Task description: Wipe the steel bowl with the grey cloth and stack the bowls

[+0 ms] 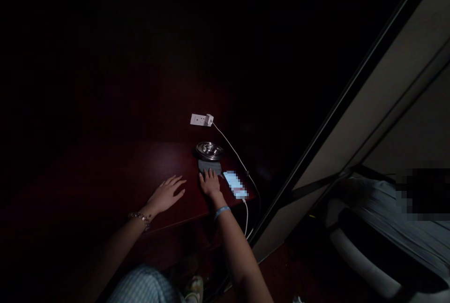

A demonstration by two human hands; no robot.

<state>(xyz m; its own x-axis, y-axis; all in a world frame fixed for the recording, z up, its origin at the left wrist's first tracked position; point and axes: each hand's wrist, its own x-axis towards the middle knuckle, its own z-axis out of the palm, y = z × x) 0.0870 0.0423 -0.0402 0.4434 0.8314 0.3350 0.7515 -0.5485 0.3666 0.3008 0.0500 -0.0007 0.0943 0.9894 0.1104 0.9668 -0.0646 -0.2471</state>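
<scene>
My right hand [210, 184] lies with spread fingers on the near edge of a folded grey cloth [209, 167]. Just behind the cloth stands a shiny metal bowl [209, 150], perhaps several stacked together. To the left, my left hand [168, 193] is held flat over the dark red tabletop [140, 171], fingers apart and nothing in them; whether it touches the surface I cannot tell. A phone [236, 184] with a lit, blurred-out screen lies right of my right hand, a white cable [246, 214] running from its near end.
On the back wall is a white socket plate [197, 119] with a charger [209, 119] plugged in; its cord drops along the right side. A pale partition [326, 120] with a dark frame rises at right. Beyond it sits a person [383, 209] on a chair [351, 251]. The surroundings are very dark.
</scene>
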